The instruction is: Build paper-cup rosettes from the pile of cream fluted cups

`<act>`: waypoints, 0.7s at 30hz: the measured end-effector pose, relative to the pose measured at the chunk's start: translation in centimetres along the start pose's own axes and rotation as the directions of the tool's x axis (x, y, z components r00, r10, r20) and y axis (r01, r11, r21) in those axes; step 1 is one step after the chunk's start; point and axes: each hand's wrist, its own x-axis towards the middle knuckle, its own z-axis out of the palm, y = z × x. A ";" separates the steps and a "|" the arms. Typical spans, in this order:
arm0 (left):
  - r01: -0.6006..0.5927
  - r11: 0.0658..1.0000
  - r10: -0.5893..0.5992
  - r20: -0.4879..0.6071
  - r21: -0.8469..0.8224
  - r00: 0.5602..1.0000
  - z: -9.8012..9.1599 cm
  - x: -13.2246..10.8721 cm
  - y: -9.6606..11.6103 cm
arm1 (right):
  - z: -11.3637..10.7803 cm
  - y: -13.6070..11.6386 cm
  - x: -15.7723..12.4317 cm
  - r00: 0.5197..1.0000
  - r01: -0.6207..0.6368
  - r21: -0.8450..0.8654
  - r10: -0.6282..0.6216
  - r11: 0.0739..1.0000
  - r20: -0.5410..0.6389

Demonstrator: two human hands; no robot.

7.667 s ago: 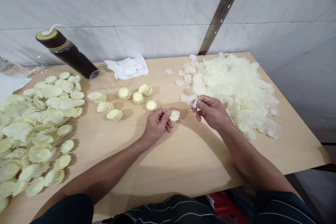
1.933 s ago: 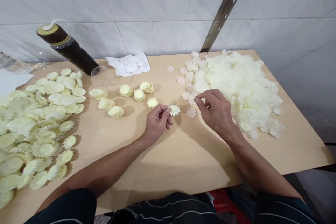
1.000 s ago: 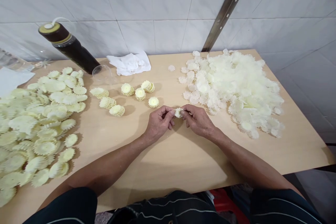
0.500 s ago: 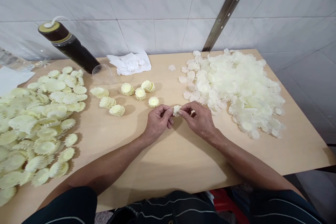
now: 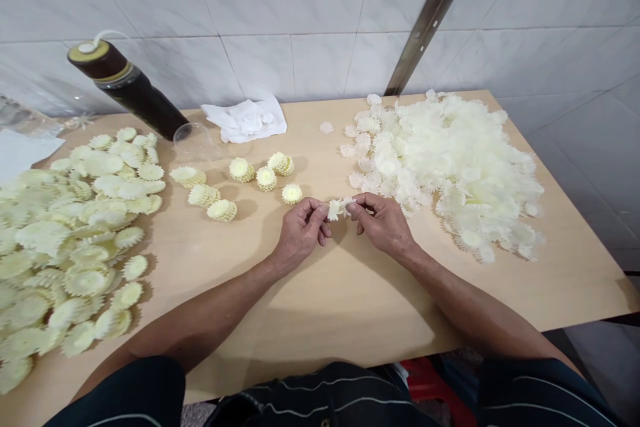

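Both hands meet over the middle of the wooden table (image 5: 350, 307). My left hand (image 5: 300, 233) pinches a small cream flower-shaped piece (image 5: 334, 209) between thumb and fingers. My right hand (image 5: 383, 223) pinches a paler petal piece (image 5: 346, 203) and holds it against the first. Just left of my hands lie several finished stacked flowers (image 5: 240, 181). A large heap of white petal pieces (image 5: 450, 160) lies to the right of my right hand.
A wide spread of yellowish petal discs (image 5: 75, 240) covers the left side. A dark bottle (image 5: 127, 90) leans at the back left beside a clear cup (image 5: 193, 142). A crumpled white cloth (image 5: 245, 119) lies at the back. A metal rail (image 5: 430, 13) runs up the tiled wall.
My right hand left the white heap with a petal piece and came to my left hand. Both now hold the pieces together, slightly higher than half a second ago.
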 end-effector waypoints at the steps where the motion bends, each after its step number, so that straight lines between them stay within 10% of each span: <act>1: 0.000 1.000 0.000 -0.003 -0.015 1.000 0.0 0.1 -0.1 | -0.2 0.1 0.2 1.000 -0.004 0.027 0.004 1.000 -0.009; 7: 0.001 0.998 -0.003 -0.029 -0.062 1.000 -0.1 0.2 -0.4 | -3.0 0.2 1.8 0.970 0.034 0.266 0.033 0.963 -0.243; 14: 0.011 0.998 -0.013 -0.035 -0.061 0.999 0.0 0.2 0.1 | -3.6 -1.5 1.1 0.999 -0.032 0.477 0.009 0.878 0.051; 21: 0.012 0.999 -0.013 -0.015 -0.044 1.000 0.0 0.2 -0.1 | -3.5 0.2 1.0 0.997 0.000 0.460 -0.034 0.888 0.066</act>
